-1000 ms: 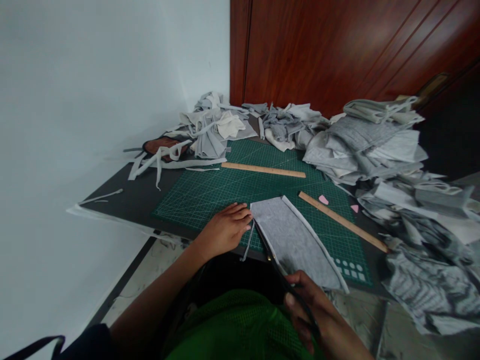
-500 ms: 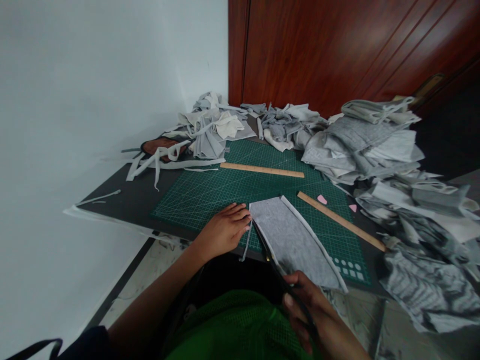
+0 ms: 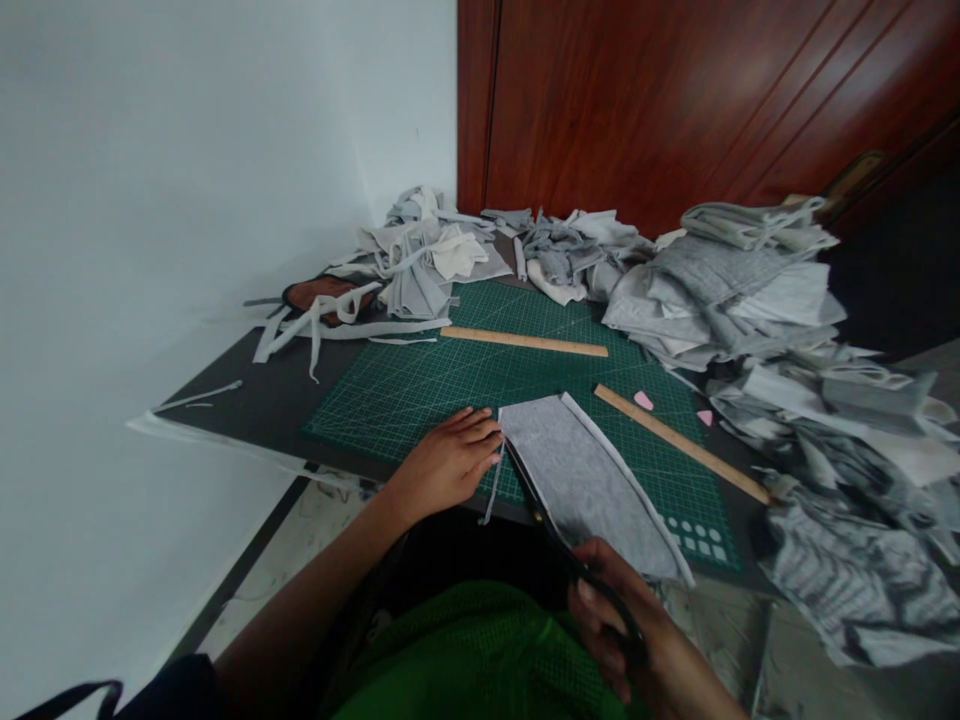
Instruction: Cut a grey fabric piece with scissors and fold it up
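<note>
Fabric piece (image 3: 592, 480), one, grey, with a pale band along its right edge; lying on the near part of a green gridded cutting mat (image 3: 397, 390) and overhanging the near table edge. Left hand (image 3: 452, 460): palm down on the mat, fingers extended, fingertips at the fabric's far left corner; whether they grip the narrow strip (image 3: 493, 490) hanging there cannot be told. Right hand (image 3: 619, 610): at the near side, curled closed around the handles of black scissors (image 3: 550, 530), whose blades lie along the fabric's left edge. Wooden rulers, two: one far (image 3: 525, 342), one right (image 3: 682, 445). Pink pieces, two (image 3: 643, 400), beside the right ruler. Fabric heap (image 3: 727, 280), grey and white, far right.
</note>
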{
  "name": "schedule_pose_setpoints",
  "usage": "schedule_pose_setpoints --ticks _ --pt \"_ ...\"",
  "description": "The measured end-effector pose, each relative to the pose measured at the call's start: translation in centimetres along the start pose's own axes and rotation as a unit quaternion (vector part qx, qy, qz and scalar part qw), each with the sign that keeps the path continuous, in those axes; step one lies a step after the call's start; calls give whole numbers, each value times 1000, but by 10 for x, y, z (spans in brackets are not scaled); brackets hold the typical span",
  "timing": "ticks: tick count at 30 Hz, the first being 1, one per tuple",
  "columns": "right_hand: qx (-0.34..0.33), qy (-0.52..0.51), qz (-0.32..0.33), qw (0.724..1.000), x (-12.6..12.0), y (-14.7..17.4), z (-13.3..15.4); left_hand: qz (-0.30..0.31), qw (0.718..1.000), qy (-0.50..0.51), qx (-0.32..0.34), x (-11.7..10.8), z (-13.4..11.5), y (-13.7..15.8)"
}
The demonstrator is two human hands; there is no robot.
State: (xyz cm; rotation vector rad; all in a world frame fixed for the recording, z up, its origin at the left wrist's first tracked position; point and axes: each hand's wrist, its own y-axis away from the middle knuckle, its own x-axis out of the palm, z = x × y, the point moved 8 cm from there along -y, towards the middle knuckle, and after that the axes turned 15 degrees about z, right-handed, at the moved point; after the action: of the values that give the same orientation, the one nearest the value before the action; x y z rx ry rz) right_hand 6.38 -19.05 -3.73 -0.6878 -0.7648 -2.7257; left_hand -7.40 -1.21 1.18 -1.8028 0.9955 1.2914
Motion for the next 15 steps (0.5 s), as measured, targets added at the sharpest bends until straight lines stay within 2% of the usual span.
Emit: schedule_pose_setpoints --ticks 4,10,15 --pt "-9 -19 3 1000 1 -1 0 12 1000 -4 -2 1 0 -1" --pt "-12 -35 18 999 4 -7 -1 0 1000 -18 5 -2 -2 0" --pt "-14 -88 18 996 3 -10 -5 0 1000 -27 5 0 -2 1"
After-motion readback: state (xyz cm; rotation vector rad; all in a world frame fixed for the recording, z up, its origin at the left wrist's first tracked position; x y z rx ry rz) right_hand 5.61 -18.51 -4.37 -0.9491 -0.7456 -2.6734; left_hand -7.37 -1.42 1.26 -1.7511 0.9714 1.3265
